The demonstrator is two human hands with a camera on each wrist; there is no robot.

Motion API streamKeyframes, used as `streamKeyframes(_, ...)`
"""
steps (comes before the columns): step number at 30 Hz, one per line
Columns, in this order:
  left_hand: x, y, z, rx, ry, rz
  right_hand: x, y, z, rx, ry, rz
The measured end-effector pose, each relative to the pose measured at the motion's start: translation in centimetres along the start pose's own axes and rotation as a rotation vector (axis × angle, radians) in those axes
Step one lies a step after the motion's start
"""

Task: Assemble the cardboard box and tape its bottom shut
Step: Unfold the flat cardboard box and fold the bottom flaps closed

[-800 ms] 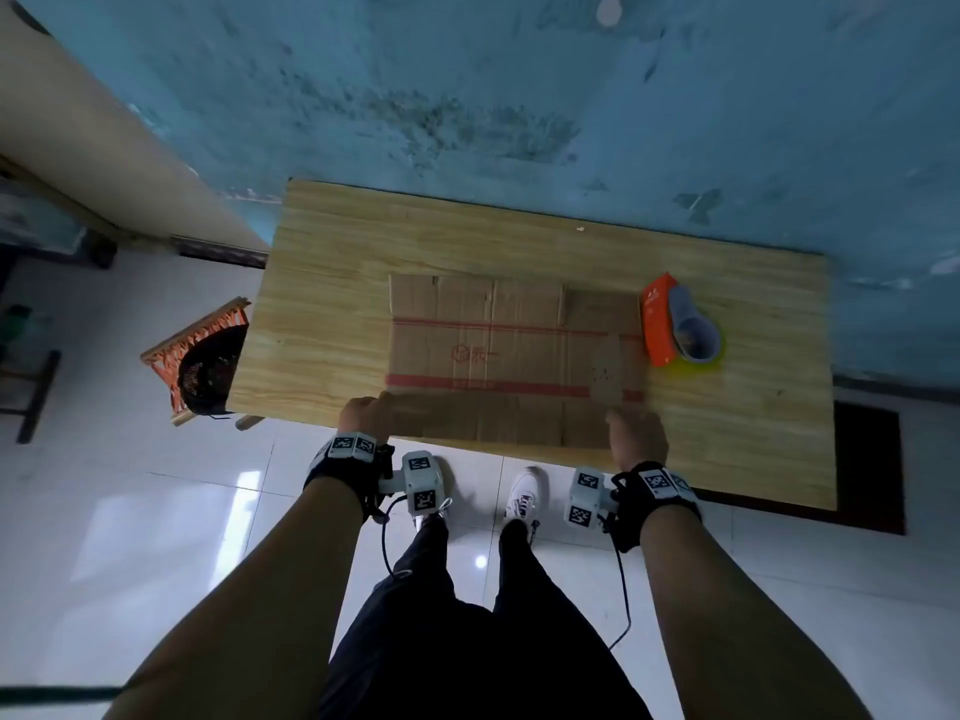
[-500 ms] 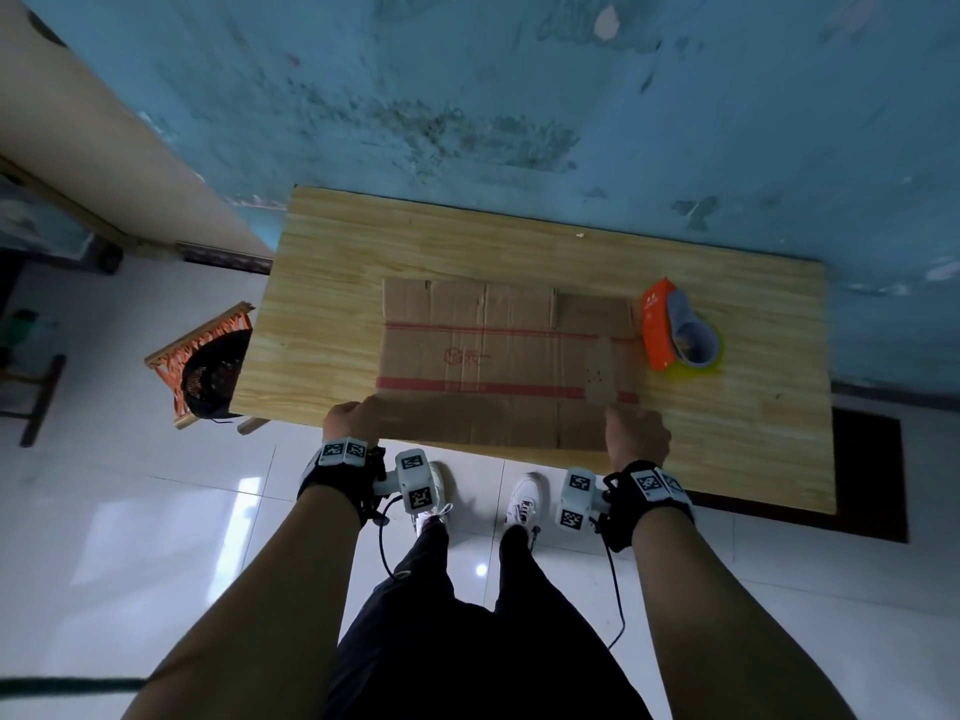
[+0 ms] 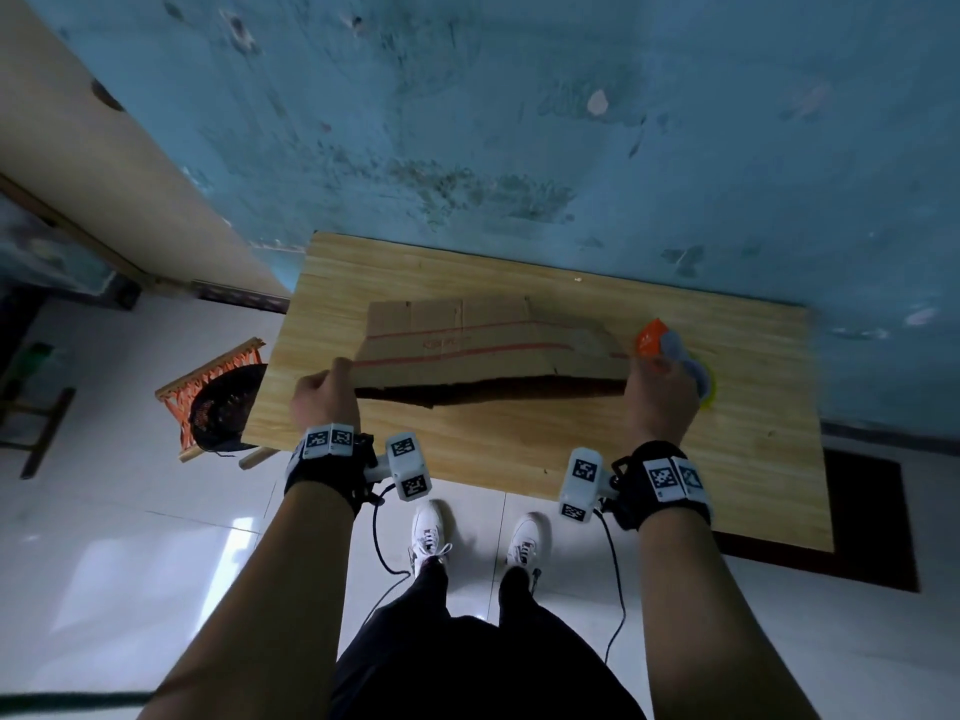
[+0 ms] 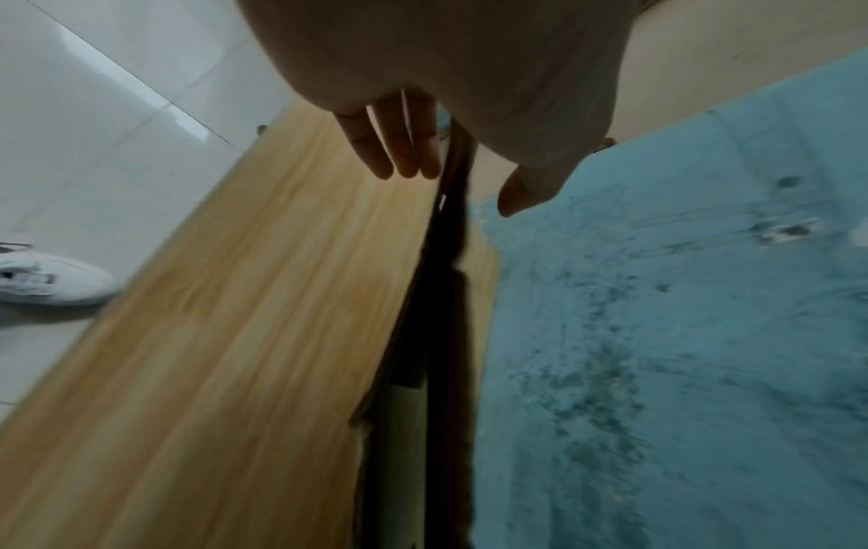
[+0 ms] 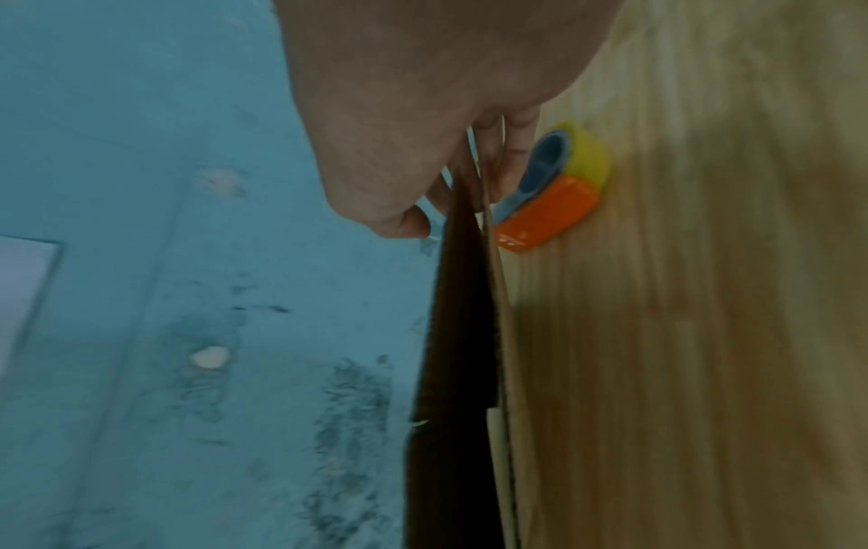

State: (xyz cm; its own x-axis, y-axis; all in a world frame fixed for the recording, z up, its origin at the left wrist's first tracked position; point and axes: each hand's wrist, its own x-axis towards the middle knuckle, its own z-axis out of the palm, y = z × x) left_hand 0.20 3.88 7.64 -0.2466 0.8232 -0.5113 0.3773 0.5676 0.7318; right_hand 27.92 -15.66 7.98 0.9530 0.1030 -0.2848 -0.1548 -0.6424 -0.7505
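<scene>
Flattened cardboard box (image 3: pixel 483 345) tilted up off the wooden desk (image 3: pixel 519 449), near edge raised, far edge low near the desk. Left hand (image 3: pixel 324 402) pinches its left end, thumb on top, grip narrow on cardboard. Right hand (image 3: pixel 657 402) pinches the right end. Orange tape dispenser (image 3: pixel 670 350) on the desk just beyond the right hand.

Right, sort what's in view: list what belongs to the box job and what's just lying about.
For the job:
- flattened cardboard box, near edge lifted
- left hand and right hand, each holding an end of it
- tape dispenser, orange with a yellow roll
- wooden table

Lying about:
- woven stool on the floor left of the table
- dark mat on the right
</scene>
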Motion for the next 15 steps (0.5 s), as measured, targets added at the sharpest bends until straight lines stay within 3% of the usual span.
streamKeyframes(5, -0.1, 3.2, 0.3, -0.125, -0.003, 0.041, -0.3, -3.6, -1.3, 0.004, -0.017, -0.145)
streamKeyframes(15, -1.9, 6.5, 2.6, -0.216, -0.252, 0.197, -1.4, -7.1, -1.1, 0.138, -0.077, -0.2)
